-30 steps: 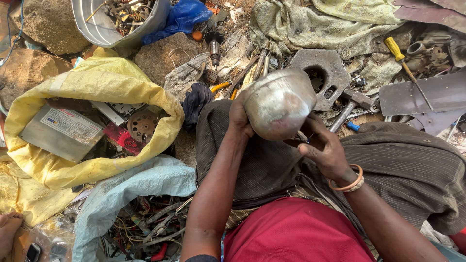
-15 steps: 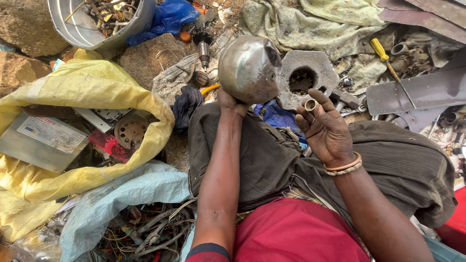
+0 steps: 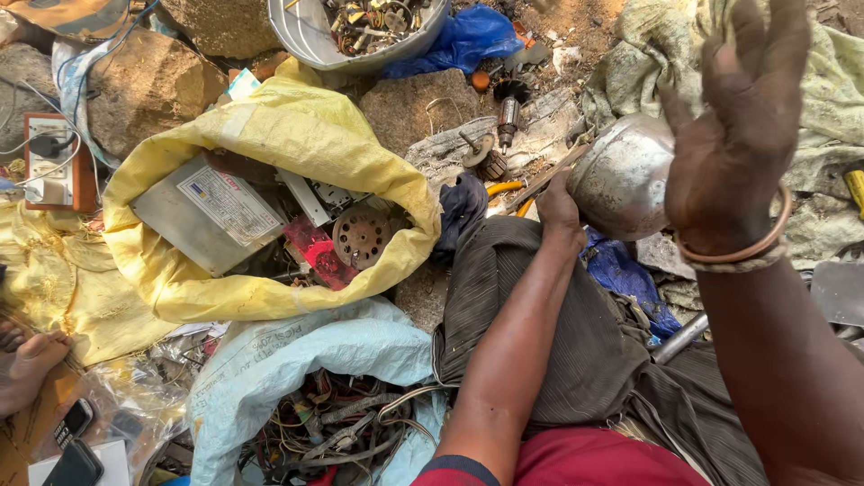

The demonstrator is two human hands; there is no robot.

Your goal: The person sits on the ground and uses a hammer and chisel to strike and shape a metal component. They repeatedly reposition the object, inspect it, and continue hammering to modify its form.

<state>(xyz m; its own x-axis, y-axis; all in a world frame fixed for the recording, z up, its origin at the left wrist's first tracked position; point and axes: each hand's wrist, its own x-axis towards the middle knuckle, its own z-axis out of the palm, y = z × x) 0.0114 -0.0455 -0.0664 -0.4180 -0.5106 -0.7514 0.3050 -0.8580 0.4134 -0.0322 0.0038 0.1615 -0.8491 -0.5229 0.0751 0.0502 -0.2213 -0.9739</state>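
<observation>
My left hand [image 3: 560, 209] grips the rim of a dented round metal pot [image 3: 623, 176] and holds it tilted above my lap. My right hand [image 3: 740, 126] is raised close to the camera in front of the pot's right side. Its fingers are spread and nothing is in it, and a bangle [image 3: 733, 254] circles the wrist. I sit on the ground in dark trousers [image 3: 531, 297] and a red shirt.
A yellow sack [image 3: 270, 135] holds a grey metal box [image 3: 211, 216] and a rusty round part [image 3: 362, 236]. A pale blue sack [image 3: 315, 351] holds tangled wires. A grey basin [image 3: 310, 36] of scrap sits behind, among rocks [image 3: 148, 85]. Another person's foot [image 3: 31, 364] is at the left.
My right hand has risen from beside the pot up toward the camera with its fingers spread. The pot, still in my left hand, now sits further right in view.
</observation>
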